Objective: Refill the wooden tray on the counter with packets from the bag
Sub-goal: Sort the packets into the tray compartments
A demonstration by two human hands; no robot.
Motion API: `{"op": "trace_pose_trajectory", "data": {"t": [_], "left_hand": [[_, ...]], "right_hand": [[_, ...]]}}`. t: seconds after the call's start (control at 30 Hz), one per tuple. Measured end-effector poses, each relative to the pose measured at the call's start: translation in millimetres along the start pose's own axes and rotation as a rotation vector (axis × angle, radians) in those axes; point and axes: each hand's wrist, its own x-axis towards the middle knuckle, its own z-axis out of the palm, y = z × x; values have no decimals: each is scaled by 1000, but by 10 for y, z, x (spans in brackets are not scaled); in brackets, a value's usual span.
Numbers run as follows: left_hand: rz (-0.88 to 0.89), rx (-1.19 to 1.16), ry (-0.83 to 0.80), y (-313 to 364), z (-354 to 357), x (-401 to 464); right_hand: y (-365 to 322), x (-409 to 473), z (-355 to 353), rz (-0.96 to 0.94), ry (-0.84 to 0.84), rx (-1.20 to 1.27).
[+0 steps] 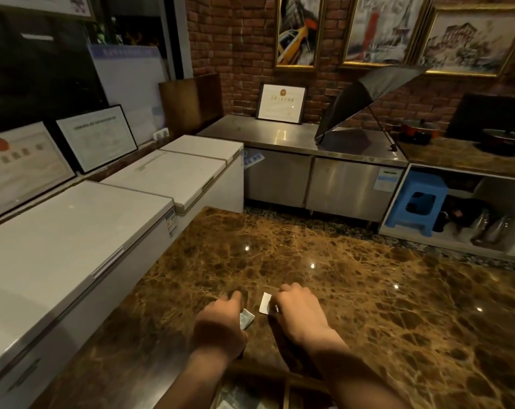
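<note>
Both my hands rest low over the brown marble counter (324, 261). My left hand (221, 320) curls around a small whitish packet (247, 317) that sticks out to its right. My right hand (297, 312) pinches another small white packet (265, 303) at its left edge. The two packets lie close together, just above the countertop. The wooden tray (285, 382) shows at the bottom edge between my forearms, its dark dividers partly hidden; pale packets (235, 399) lie in one compartment. The bag is not in view.
White chest freezers (102, 219) run along the left of the counter. A steel cabinet (309, 160) stands across the aisle with a framed certificate (281, 103) and an open black umbrella (365, 101) on top. A blue plastic stool (418, 202) sits under the right shelf.
</note>
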Motion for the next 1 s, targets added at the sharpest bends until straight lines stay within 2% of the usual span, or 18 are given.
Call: {"op": "trace_pose_trajectory", "data": {"t": [0.1, 0.27, 0.5, 0.63, 0.77, 0.83, 1.0], "left_hand": [[27, -58, 48, 63, -76, -39], [50, -77, 71, 130, -294, -138], [76, -99, -62, 91, -532, -333], [150, -48, -210, -29, -485, -517], [235, -61, -170, -101, -483, -723], [277, -54, -170, -90, -511, -822], [321, -51, -202, -75, -532, -1000]], "right_hand": [[34, -64, 25, 8, 12, 31], [70, -177, 77, 61, 21, 223], [-22, -416, -47, 164, 96, 329], [-68, -609, -235, 186, 128, 420], [-140, -831, -369, 166, 207, 491], [-201, -905, -439, 160, 179, 504], [-322, -1129, -582, 146, -12, 607]]}}
